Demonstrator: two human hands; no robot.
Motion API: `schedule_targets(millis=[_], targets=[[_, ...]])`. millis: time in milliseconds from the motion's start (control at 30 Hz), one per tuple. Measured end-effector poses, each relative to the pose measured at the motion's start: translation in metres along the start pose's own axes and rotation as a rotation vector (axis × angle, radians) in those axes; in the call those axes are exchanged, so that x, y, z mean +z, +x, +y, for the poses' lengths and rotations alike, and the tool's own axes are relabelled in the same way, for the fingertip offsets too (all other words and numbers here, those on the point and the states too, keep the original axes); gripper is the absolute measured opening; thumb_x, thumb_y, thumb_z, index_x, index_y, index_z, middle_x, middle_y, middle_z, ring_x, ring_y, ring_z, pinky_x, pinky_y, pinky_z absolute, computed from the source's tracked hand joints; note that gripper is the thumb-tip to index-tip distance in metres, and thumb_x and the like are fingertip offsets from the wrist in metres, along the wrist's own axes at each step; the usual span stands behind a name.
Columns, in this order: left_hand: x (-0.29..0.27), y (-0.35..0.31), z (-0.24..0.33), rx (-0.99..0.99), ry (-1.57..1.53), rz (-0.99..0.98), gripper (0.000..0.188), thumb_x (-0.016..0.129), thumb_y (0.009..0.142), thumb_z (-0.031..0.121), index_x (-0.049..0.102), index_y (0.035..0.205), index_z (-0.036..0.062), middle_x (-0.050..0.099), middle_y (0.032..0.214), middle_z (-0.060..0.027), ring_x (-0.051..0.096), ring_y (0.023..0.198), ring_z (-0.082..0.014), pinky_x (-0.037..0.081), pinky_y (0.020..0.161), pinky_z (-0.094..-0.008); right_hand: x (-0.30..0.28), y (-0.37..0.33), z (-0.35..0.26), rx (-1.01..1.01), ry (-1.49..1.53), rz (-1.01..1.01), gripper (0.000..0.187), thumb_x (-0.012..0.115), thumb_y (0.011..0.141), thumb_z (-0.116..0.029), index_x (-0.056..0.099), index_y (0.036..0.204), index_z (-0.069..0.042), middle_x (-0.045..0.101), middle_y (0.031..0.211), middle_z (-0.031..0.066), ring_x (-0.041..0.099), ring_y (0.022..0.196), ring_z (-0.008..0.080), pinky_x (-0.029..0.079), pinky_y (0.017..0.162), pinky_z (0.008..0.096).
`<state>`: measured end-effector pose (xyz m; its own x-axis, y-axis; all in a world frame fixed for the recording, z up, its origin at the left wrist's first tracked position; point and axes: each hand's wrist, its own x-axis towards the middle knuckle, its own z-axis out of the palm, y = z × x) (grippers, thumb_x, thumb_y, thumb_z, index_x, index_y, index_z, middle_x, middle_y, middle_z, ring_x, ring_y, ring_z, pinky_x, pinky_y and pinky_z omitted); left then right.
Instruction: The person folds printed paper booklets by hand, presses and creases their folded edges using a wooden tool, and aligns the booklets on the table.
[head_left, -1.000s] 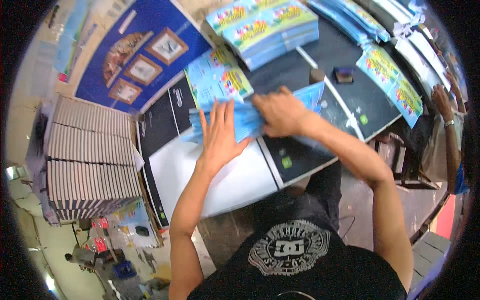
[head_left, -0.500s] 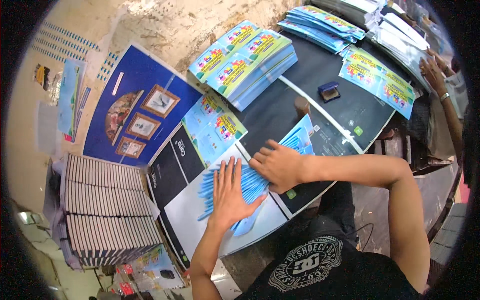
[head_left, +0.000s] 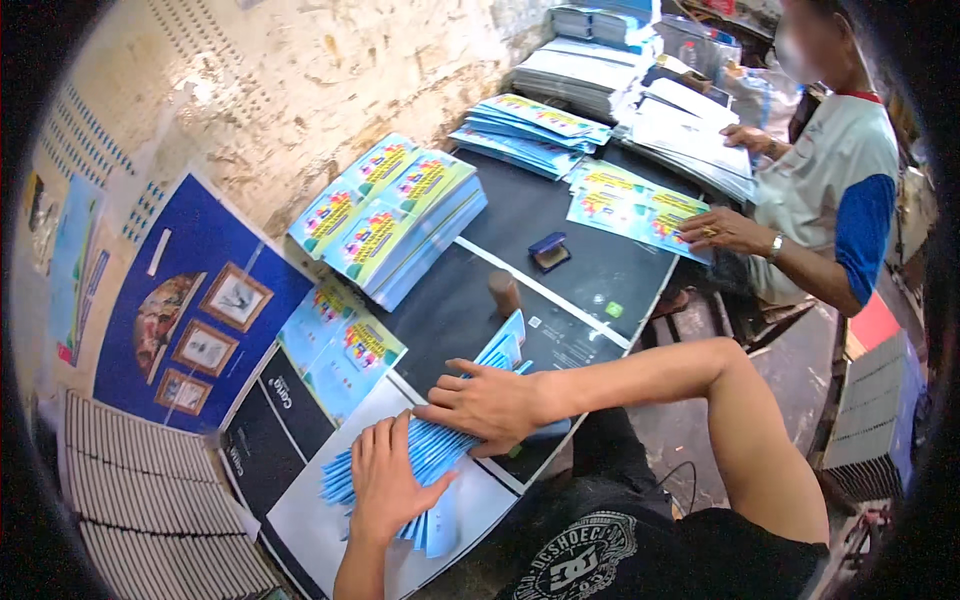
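A fanned row of folded blue printed sheets [head_left: 432, 447] lies on white paper [head_left: 310, 510] at the table's near edge. Flat across its left part rests my left hand [head_left: 388, 482], fingers stretched and thumb out to the side. My right hand [head_left: 487, 405] presses over the upper right part of the fan with bent fingers, and its palm side is hidden. Sheet ends stick out beyond it. Just past the fan stands a brown wooden handle-like piece [head_left: 505, 293]. A flat printed sheet [head_left: 340, 335] lies to the left of it.
Thick stacks of printed sheets [head_left: 400, 225] stand along the wall. Beyond the small open dark box [head_left: 549, 252] are more blue bundles [head_left: 530, 135]. At right, a co-worker's hand [head_left: 725, 232] touches printed sheets [head_left: 635, 207]. A tall book stack [head_left: 150, 500] borders the left side.
My view has swung up and right, so the table appears lower and farther left. The co-worker's body shows, with one hand on the printed sheets. Both my hands remain on the fan.
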<state>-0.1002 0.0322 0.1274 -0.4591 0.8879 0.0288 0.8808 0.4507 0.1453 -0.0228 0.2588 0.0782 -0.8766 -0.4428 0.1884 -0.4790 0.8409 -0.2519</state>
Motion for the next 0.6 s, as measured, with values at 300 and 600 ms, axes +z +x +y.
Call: schedule_targets(millis=[300, 600], targets=[[0.040, -0.001, -0.020, 0.096, -0.067, -0.054, 0.120, 0.085, 0.068, 0.057, 0.030, 0.151, -0.0103, 0.044, 0.141, -0.0292, 0.040, 0.130, -0.0490, 0.029, 0.113, -0.0582, -0.032, 0.006, -0.022, 0.002, 0.011, 0.404, 0.107, 0.060, 0.086, -0.071, 0.028, 0.160, -0.001, 0.037, 0.158, 0.0293, 0.034, 0.148, 0.0451, 0.022, 0.120, 0.0645], [0.053, -0.009, -0.037, 0.096, -0.049, 0.021, 0.130, 0.083, 0.067, 0.062, 0.019, 0.155, -0.0092, 0.033, 0.154, -0.0311, 0.028, 0.146, -0.0465, 0.020, 0.118, -0.0628, -0.034, 0.012, -0.035, 0.058, 0.028, 0.329, 0.109, 0.053, 0.087, -0.076, 0.018, 0.163, -0.005, 0.023, 0.166, 0.0266, 0.022, 0.154, 0.0443, 0.012, 0.122, 0.0665]])
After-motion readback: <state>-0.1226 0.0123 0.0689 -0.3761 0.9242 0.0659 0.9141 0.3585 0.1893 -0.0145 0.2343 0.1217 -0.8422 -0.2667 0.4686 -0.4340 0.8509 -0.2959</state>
